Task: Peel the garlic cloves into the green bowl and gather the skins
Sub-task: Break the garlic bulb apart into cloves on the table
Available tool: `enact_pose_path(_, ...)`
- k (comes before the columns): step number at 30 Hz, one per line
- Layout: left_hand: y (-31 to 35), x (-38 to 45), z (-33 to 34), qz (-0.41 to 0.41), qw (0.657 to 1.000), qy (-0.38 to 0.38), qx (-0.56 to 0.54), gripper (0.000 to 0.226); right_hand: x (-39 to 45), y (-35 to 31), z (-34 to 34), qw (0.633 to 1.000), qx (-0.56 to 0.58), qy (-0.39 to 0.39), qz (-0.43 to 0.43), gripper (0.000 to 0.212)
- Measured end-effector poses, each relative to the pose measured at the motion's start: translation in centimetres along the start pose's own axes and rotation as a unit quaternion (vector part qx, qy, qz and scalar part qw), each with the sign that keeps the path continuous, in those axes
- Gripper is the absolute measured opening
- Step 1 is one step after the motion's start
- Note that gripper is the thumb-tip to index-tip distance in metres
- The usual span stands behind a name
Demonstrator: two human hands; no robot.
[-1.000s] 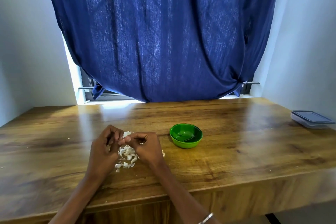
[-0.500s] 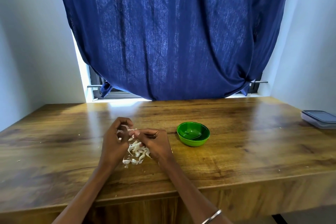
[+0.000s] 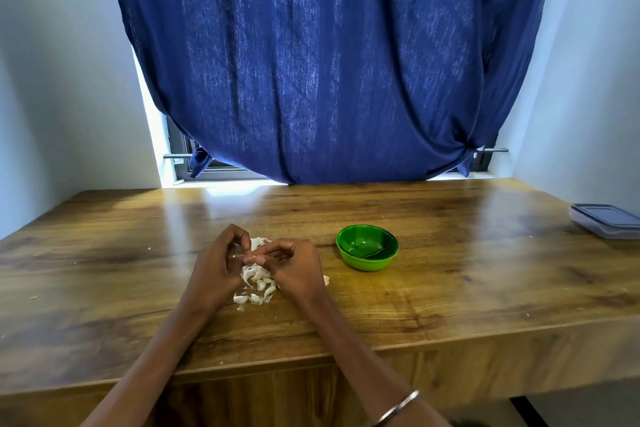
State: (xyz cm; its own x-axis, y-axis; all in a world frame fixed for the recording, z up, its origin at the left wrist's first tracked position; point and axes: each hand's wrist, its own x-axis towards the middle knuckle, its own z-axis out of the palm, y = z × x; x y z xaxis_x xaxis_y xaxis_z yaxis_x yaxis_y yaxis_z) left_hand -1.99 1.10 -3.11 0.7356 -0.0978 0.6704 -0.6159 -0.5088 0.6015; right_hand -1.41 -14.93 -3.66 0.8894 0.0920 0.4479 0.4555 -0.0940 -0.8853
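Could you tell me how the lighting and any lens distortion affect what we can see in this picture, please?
Head view: daylight leaking under the blue curtain leaves glare streaks on the wooden table; the wide-angle lens bows the table's edges; the green bowl is sharp, its inside glossy; detail between the left hand and right hand is too small to resolve.

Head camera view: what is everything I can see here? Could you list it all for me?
garlic pile: one, whitish, on the table between the hands
green bowl: one, green, right of the hands
lidded container: one, grey, far right table edge
table: one, brown wood
curtain: one, dark blue, over the window
bangle: one, silver, right wrist
left hand: fingers curled, pinching a small piece
right hand: fingers curled, pinching the same piece
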Motion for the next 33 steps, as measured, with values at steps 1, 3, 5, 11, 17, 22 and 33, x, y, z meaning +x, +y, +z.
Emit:
enact_pose_path(1, -0.3, 0.0, 0.0, 0.000, 1.000, -0.004, 0.005, 0.046, -0.1, -0.2, 0.0, 1.000, 0.002, -0.004, -0.001, 0.007)
enact_pose_path(3, -0.7, 0.1, 0.1, 0.005, 1.000, -0.010, 0.017, 0.050, -0.1, -0.4, 0.2, 1.000, 0.003, -0.010, -0.001, 0.010)
enact_pose_path(5, -0.7, 0.1, 0.3, 0.012, 0.999, -0.005, 0.029, 0.051, 0.0, -0.4, 0.4, 1.000, -0.005, -0.014, 0.004, 0.022)
enact_pose_path(11, 0.3, 0.1, 0.9, 0.066, 0.997, 0.027, 0.042, 0.034, 0.3, 0.2, 0.4, 1.000, -0.018, -0.015, 0.016, 0.022)
enact_pose_path(17, 1.0, 0.2, 1.5, 0.092, 0.992, 0.074, 0.042, 0.026, 0.5, 0.2, 0.6, 0.999, 0.017, -0.009, 0.035, 0.019)
enact_pose_path(22, 1.6, 0.2, 1.6, 0.126, 0.985, 0.112, 0.045, 0.044, 0.4, -0.4, 0.8, 0.997, 0.063, -0.012, 0.045, 0.019)
enact_pose_path(33, 1.9, -0.3, 2.0, 0.165, 0.974, 0.090, 0.125, 0.018, 0.1, -0.2, 0.8, 0.986, 0.141, -0.014, 0.084, 0.011)
